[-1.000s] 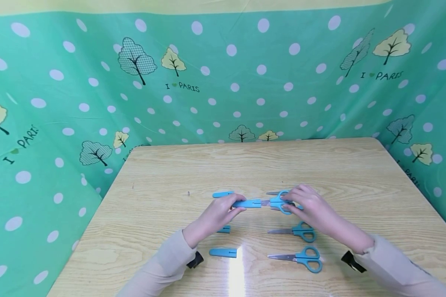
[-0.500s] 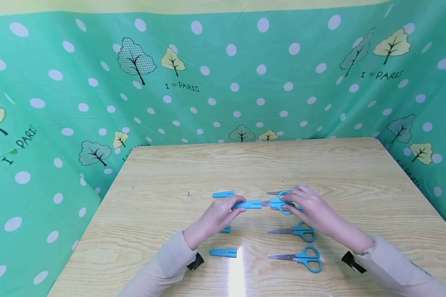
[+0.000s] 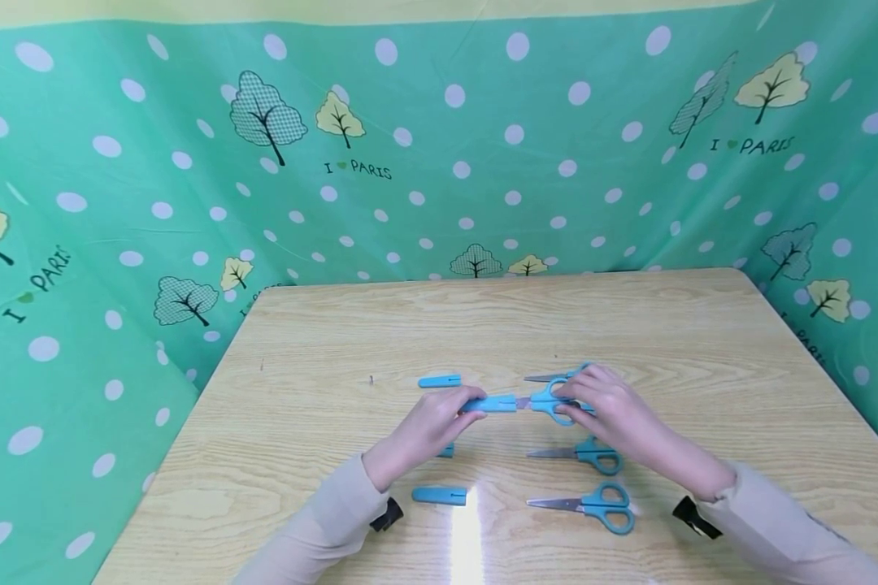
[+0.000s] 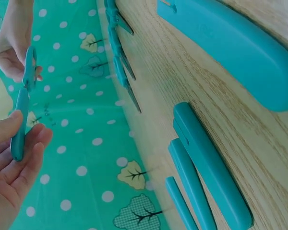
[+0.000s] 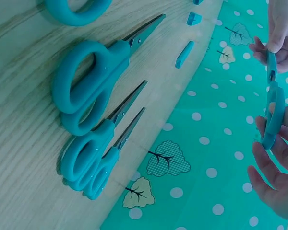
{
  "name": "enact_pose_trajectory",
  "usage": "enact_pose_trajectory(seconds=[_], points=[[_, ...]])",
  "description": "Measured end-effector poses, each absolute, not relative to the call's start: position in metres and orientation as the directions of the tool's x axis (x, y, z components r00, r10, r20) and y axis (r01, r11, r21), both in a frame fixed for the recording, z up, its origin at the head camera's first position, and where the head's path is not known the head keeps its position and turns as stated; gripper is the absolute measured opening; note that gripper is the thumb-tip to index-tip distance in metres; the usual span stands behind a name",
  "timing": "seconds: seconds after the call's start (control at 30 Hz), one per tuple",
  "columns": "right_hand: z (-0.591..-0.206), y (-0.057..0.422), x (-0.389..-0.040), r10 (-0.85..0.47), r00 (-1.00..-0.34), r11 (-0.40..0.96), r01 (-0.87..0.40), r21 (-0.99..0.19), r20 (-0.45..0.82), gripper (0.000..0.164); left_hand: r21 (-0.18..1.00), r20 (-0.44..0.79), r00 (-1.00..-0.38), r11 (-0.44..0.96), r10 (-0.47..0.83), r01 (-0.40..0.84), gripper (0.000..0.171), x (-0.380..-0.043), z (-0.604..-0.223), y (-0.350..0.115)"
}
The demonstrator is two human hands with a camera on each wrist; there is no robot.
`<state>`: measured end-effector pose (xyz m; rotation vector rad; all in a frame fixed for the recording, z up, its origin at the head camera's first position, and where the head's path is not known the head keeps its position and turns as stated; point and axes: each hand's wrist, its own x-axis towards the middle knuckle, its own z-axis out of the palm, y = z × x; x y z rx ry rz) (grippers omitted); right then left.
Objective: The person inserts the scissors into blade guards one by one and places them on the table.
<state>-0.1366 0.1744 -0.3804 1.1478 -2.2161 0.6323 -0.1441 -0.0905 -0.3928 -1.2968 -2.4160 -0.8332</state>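
In the head view my left hand point(image 3: 428, 418) pinches a blue blade sheath point(image 3: 499, 403) between thumb and fingers. Opposite it, my right hand point(image 3: 610, 406) holds a pair of scissors point(image 3: 549, 400) by the blue finger loops. The scissors' blades point left into the sheath's mouth; a short stretch of metal shows between sheath and handles. From the left wrist, the held sheath point(image 4: 20, 127) lies between thumb and fingers, above the table. The right wrist view has fingers through and around the loops of the held scissors point(image 5: 277, 117).
Several more scissors point(image 3: 607, 508) lie in a column on the right of the wooden table point(image 3: 322, 349), blades pointing left. Several loose blue sheaths point(image 3: 439, 496) form a column to the left. Both hands hover over these columns. A green dotted cloth point(image 3: 424, 130) hangs behind the table.
My left hand and the sheath have shifted very slightly right, so a little less bare blade shows. The right hand keeps its hold on the scissors in nearly the same place.
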Motion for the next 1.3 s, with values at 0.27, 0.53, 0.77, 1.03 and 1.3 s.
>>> enact_pose_trajectory(seconds=[0.27, 0.53, 0.77, 1.03, 1.3], points=[[-0.381, 0.175, -0.136, -0.579, -0.468, 0.483, -0.857, -0.181, 0.667, 0.042, 0.304, 0.522, -0.504, 0.402, 0.688, 0.864, 0.023, -0.142, -0.393, -0.088], [-0.383, 0.172, -0.135, -0.579, -0.481, 0.508, -0.845, -0.170, 0.659, 0.040, 0.287, 0.526, -0.498, 0.407, 0.689, 0.867, 0.022, -0.143, -0.394, -0.084], [-0.385, 0.171, -0.133, -0.570, -0.474, 0.489, -0.852, -0.186, 0.671, 0.037, 0.274, 0.520, -0.498, 0.416, 0.694, 0.867, 0.021, -0.141, -0.396, -0.084], [-0.387, 0.169, -0.131, -0.567, -0.478, 0.490, -0.851, -0.192, 0.671, 0.038, 0.248, 0.527, -0.484, 0.419, 0.699, 0.874, 0.021, -0.138, -0.396, -0.082], [-0.390, 0.167, -0.131, -0.580, -0.485, 0.503, -0.845, -0.180, 0.654, 0.015, 0.257, 0.503, -0.501, 0.431, 0.705, 0.865, 0.023, -0.137, -0.398, -0.080]])
